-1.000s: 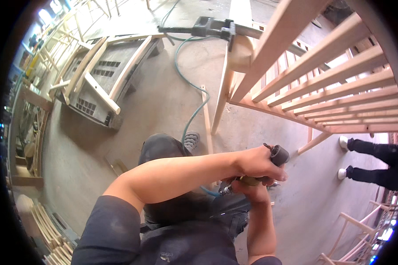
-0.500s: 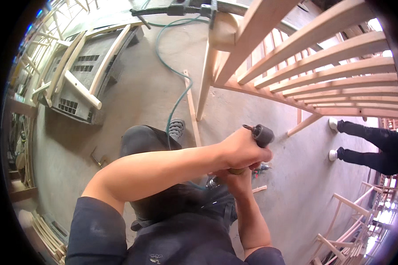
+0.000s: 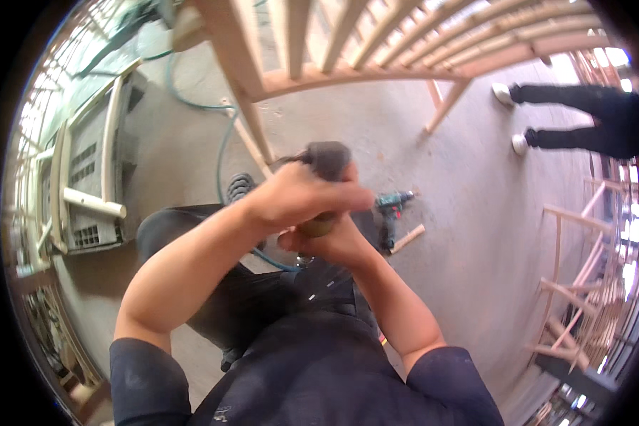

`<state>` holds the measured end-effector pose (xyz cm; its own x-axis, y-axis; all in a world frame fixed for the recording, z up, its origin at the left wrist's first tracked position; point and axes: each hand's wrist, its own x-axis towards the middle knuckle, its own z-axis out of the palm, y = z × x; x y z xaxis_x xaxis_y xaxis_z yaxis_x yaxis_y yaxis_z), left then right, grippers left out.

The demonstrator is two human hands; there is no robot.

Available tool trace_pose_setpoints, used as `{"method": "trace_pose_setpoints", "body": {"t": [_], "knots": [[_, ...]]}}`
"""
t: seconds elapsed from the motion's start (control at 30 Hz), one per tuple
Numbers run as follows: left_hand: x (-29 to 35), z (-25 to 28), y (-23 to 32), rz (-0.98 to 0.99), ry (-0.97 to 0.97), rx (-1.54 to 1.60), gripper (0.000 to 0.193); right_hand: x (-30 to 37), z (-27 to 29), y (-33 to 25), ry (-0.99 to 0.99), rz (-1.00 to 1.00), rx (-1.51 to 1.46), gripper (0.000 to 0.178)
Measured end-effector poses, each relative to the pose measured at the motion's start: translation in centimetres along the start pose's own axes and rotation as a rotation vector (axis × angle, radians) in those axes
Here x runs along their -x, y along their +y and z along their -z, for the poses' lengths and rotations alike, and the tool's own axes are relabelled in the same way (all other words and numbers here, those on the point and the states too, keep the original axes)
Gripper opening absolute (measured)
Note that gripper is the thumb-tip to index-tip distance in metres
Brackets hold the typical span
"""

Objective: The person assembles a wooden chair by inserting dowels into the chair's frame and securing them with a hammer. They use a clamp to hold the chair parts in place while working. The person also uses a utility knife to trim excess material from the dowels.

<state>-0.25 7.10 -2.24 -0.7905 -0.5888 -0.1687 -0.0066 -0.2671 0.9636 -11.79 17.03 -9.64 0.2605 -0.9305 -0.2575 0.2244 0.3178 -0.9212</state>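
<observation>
L hand [image 3: 302,197] + R hand [image 3: 335,245] round blk tool [image 3: 328,160], drill [image 3: 388,207] on flr [image 3: 468,241].

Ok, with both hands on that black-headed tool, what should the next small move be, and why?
Probably steady the black-headed tool before bringing it near the slatted wooden frame ahead: the left hand and right hand are both around it, but tool and hands look blurred, and the teal hose passes close by the shoe, where it might snag.
</observation>
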Motion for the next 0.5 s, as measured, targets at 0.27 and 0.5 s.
{"method": "trace_pose_setpoints", "body": {"t": [0.27, 0.5], "knots": [[2.3, -2.2, -0.3, 0.175, -0.08, -0.079, 0.019, 3.1, -1.1, -0.4, -0.088, 0.029, -0.257, 0.059], [3.0, -3.7, -0.5, 0.117, -0.101, -0.162, 0.022, 3.9, -2.9, 2.0, 0.153, 0.257, 0.006, 0.061]]}}
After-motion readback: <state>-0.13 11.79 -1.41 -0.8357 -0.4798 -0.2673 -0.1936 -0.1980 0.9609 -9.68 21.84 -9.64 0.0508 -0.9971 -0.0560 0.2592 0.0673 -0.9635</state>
